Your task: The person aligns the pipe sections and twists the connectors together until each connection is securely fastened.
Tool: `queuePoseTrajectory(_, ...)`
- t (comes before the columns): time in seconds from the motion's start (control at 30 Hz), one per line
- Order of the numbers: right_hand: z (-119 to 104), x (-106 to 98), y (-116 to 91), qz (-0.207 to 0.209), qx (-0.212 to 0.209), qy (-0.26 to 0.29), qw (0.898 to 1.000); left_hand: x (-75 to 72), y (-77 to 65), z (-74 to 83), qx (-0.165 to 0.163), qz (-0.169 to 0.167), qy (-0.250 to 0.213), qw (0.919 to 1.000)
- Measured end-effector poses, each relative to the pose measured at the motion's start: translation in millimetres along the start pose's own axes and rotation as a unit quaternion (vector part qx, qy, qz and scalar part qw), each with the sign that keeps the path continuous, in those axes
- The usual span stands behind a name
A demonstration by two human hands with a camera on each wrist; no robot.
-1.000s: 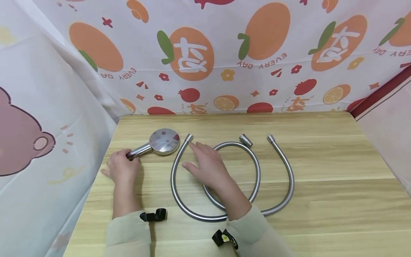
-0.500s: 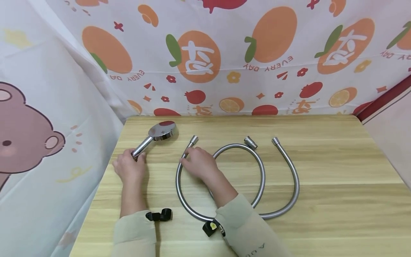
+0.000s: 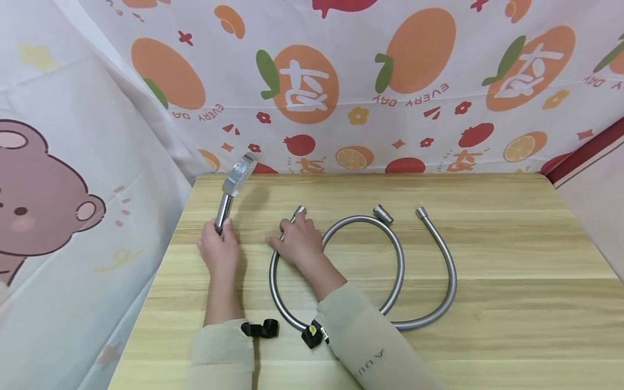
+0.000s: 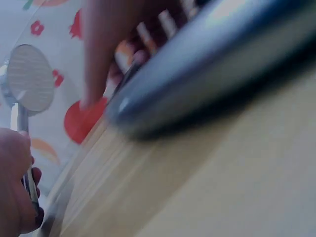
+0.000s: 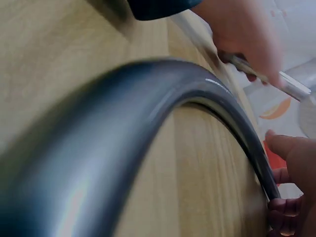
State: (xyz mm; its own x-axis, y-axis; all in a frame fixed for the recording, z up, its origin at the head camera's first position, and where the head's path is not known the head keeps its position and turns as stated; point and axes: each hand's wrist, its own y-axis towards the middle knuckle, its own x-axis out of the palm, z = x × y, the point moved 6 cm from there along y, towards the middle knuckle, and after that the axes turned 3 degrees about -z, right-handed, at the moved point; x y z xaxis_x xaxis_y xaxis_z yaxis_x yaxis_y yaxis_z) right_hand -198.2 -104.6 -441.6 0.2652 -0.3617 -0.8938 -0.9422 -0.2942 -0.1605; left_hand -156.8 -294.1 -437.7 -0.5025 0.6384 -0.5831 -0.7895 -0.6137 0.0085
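Shower head (image 3: pixel 239 174) in the head view tilts above the table's (image 3: pixel 507 244) far left, the left hand (image 3: pixel 220 250) gripping its handle, probably to leave the spray face uncovered. In the left wrist view, that face shows bare. In the right wrist view, the right hand (image 5: pixel 298 182) curls fingers round the hose (image 5: pixel 217 86), apparently steadying it.

Over the far-left part of the table (image 3: pixel 512 271): handheld shower head (image 3: pixel 239 174) in the left hand (image 3: pixel 220 252), head end toward the far edge. To the right, on the table: shower hose (image 3: pixel 452 276), looped mid-table, both ends toward the far edge, right hand (image 3: pixel 298 242) at the left end. Just behind the loop: pipe fitting (image 3: pixel 383 214). Behind the far edge: cloth (image 3: pixel 361 81).
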Motion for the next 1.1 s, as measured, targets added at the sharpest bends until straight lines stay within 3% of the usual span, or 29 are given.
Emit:
queuePoseTrajectory(0.2, 1, 0, -3, 0.019, -0.009, 0.011, 1.0, 27.4, -16.2, 15.5, 0.031, -0.039, -0.118, 0.9918)
queuePoseTrajectory(0.3, 1, -1, -7, 0.025, -0.012, 0.038, 0.999, 37.3, -19.0, 21.3, 0.058, -0.059, -0.177, 0.9807)
queuePoseTrajectory(0.4, 2, -1, -12, 0.019, -0.006, 0.074, 0.997, 45.5, -18.6, 21.0, 0.059, -0.08, -0.241, 0.9653)
queuePoseTrajectory(0.5, 3, 2, -16, -0.001, 0.004, 0.135, 0.991, 54.3, -16.9, 17.0, 0.025, -0.121, -0.336, 0.9338)
queuePoseTrajectory(0.63, 0, 3, -21, -0.021, -0.007, 0.233, 0.972, 63.4, -15.5, 13.6, -0.031, -0.185, -0.468, 0.8637)
queuePoseTrajectory(0.73, -2, 6, -25, -0.023, -0.019, 0.311, 0.95, 66.1, -15.8, 11.9, -0.062, -0.219, -0.526, 0.8193)
queuePoseTrajectory(0.8, -1, 11, -29, -0.03, -0.012, 0.38, 0.925, 66.8, -17.0, 12.1, -0.075, -0.237, -0.547, 0.7995)
queuePoseTrajectory(0.97, 4, 24, -40, -0.027, 0.035, 0.56, 0.827, 68.0, -19.2, 16.3, -0.084, -0.264, -0.585, 0.7624)
queuePoseTrajectory(1.03, 7, 24, -43, -0.004, 0.038, 0.598, 0.801, 69.2, -19.6, 17.8, -0.087, -0.268, -0.6, 0.7485)
queuePoseTrajectory(1.1, 11, 21, -46, 0.024, 0.036, 0.617, 0.786, 70.2, -20.8, 18.5, -0.092, -0.273, -0.612, 0.7366)
